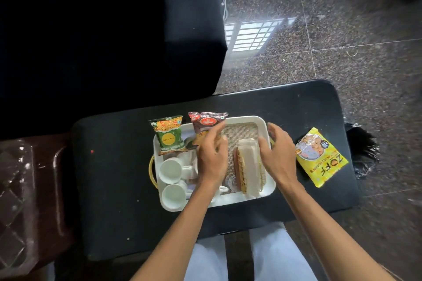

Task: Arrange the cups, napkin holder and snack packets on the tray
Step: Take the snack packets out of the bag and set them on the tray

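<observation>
We are pinching the red packet (206, 126) with left hand (212, 155); right hand (277, 155) is spreading open beside the napkin holder (247, 166) on the white tray (262, 191).

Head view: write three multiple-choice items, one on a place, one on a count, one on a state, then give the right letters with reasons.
1. Where does the yellow packet lie?
A on the tray
B on the black table right of the tray
C on the floor

2. How many snack packets show?
A two
B three
C five

3. How do the cups stand?
A open side up
B upside down
C stacked on the napkin holder

Key: 1 B, it lies off the white tray. 2 B, green, red and yellow. 3 A, the white cups show hollow insides.
</observation>
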Demonstrator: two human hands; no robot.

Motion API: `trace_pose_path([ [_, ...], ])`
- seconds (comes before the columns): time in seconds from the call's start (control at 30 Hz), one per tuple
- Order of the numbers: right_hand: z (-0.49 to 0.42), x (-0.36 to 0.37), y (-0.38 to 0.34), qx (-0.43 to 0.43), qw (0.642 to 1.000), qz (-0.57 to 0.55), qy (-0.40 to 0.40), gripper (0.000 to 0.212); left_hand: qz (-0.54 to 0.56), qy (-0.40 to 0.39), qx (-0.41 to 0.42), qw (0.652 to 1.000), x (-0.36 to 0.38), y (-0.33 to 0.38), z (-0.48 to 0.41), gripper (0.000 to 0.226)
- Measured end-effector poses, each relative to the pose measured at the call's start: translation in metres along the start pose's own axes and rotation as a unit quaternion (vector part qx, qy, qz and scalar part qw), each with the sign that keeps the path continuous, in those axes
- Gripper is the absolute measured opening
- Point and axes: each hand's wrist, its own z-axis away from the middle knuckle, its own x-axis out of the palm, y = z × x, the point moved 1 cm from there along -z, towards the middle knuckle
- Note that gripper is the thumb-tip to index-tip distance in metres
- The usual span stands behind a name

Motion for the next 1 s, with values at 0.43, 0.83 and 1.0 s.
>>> trace_pose_path([
  [0.43,-0.008,-0.073,0.155,0.044,0.942,0.316,-0.103,0.09,-0.358,-0.323,0.185,0.856,0.198,0.014,0.015,0.052],
  [0.83,-0.02,-0.081,0.194,0.005,0.952,0.257,-0.167,0.091,-0.546,-0.443,0.164,0.692,0.307,0.004,-0.033,0.052],
  [1.0,-0.02,-0.096,0.206,-0.011,0.972,0.179,-0.153,0.077,-0.548,-0.425,0.148,0.706,0.304,0.009,-0.04,0.047],
])
